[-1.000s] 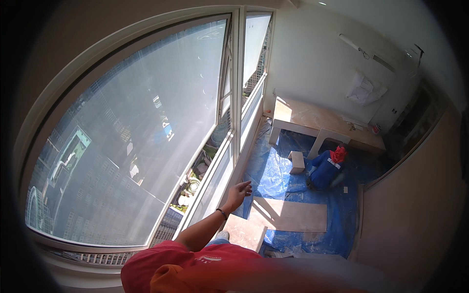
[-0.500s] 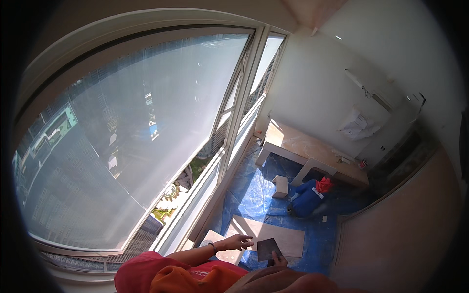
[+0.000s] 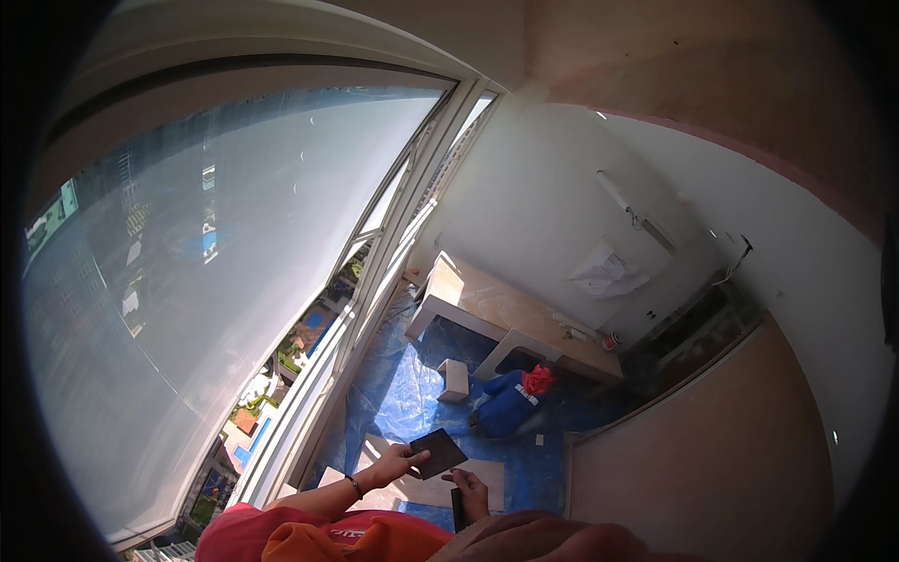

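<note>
Bench (image 3: 504,302) with red can (image 3: 611,342), hands (image 3: 397,464) (image 3: 474,493) closed, left on dark plate (image 3: 440,454), right on dark strip (image 3: 458,512)

The left hand (image 3: 397,464) holds a dark sheet (image 3: 439,454)

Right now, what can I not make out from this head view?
All in the head view:
Dark strip in the right hand: lower end hidden by a blurred shape in front.
Left hand: some fingers hidden under the dark square.
Co-worker: hands too small and shaded.
Wall sheet: any marks too small.
</note>
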### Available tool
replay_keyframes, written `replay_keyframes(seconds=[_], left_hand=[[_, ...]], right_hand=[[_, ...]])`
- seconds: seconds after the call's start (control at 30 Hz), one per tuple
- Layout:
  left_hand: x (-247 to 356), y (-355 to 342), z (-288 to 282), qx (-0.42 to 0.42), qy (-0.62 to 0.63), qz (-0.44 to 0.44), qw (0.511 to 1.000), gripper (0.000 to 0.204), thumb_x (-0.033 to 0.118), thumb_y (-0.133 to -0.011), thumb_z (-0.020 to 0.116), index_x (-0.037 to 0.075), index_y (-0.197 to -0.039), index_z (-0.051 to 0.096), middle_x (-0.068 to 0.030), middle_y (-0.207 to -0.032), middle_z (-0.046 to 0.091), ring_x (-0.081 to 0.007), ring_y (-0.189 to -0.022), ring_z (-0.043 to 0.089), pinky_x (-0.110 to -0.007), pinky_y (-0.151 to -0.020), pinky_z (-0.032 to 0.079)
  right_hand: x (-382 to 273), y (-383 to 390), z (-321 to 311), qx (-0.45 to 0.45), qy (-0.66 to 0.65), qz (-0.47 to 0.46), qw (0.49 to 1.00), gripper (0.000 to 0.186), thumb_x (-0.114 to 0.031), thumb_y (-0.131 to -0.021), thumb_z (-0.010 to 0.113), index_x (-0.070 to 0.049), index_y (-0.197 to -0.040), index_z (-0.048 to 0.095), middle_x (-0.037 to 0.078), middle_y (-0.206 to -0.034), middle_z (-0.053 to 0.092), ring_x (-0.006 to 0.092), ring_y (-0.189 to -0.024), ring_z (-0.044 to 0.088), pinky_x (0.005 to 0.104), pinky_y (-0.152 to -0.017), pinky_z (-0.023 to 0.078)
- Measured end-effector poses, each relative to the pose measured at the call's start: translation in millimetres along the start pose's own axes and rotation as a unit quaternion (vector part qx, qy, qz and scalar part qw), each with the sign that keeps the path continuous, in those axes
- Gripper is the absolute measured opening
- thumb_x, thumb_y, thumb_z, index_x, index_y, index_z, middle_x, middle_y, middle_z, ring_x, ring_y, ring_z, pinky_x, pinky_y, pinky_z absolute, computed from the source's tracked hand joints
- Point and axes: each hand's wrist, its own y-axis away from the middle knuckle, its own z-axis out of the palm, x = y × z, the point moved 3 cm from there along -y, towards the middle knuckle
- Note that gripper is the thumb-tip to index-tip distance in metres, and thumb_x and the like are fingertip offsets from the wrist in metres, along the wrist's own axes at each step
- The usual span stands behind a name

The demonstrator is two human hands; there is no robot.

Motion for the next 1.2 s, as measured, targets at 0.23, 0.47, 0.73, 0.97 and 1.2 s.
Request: replay_keyframes(seconds=[0.23, 0.47, 0.73, 0.97, 1.2], left_hand=[[90.2, -36.4, -42.8, 0.135, 0.084, 0.169, 0.973, 0.033, 0.027, -0.102, 0.069, 0.0, -0.12, 0.068, -0.0053, -0.103, 0.074, -0.0126, -0.084, 0.069, -0.029, -0.072, 0.057], [325.8, -29.4, -15.6, 0.189, 0.01, 0.484, 0.855, 0.027, 0.02, -0.104, 0.066, -0.001, -0.121, 0.069, -0.0043, -0.11, 0.075, -0.0081, -0.095, 0.065, -0.027, -0.084, 0.052], [641.0, 2.8, 60.3, 0.276, 0.023, 0.754, 0.595, 0.026, 0.019, -0.097, 0.068, -0.006, -0.106, 0.069, -0.0021, -0.088, 0.069, -0.0092, -0.079, 0.055, -0.031, -0.075, 0.048], [740.0, 20.9, 120.7, 0.397, 0.203, 0.784, 0.431, 0.036, 0.021, -0.099, 0.062, -0.013, -0.111, 0.062, -0.0222, -0.101, 0.069, -0.0319, -0.093, 0.065, -0.043, -0.087, 0.051], [703.1, -4.9, 113.4, 0.325, 0.189, 0.74, 0.558, 0.037, 0.027, -0.102, 0.058, -0.009, -0.107, 0.063, -0.0187, -0.087, 0.064, -0.0293, -0.082, 0.059, -0.044, -0.075, 0.049]], right_hand=[[15.1, -1.9, -23.1, 0.07, -0.026, 0.013, 0.997, 0.045, -0.039, -0.101, 0.067, 0.003, -0.117, 0.068, 0.015, -0.107, 0.077, 0.0148, -0.099, 0.066, 0.0276, -0.094, 0.044], [40.7, 9.2, -48.9, 0.171, -0.096, 0.023, 0.98, 0.05, -0.042, -0.1, 0.067, 0.005, -0.117, 0.066, 0.015, -0.104, 0.076, 0.0179, -0.096, 0.066, 0.0302, -0.091, 0.043], [75.8, 15.2, -81.1, 0.239, -0.104, 0.074, 0.963, 0.055, -0.05, -0.1, 0.061, 0.002, -0.117, 0.065, 0.013, -0.099, 0.075, 0.0201, -0.095, 0.061, 0.0358, -0.094, 0.036], [66.6, 45.2, -89.9, 0.306, -0.09, 0.067, 0.946, 0.058, -0.052, -0.101, 0.055, 0.002, -0.118, 0.066, 0.012, -0.099, 0.075, 0.0199, -0.078, 0.06, 0.0343, -0.074, 0.041], [81.4, 55.4, -92.3, 0.352, -0.108, 0.053, 0.928, 0.056, -0.049, -0.102, 0.052, 0.003, -0.115, 0.068, 0.012, -0.097, 0.075, 0.0182, -0.073, 0.06, 0.0347, -0.062, 0.041]])
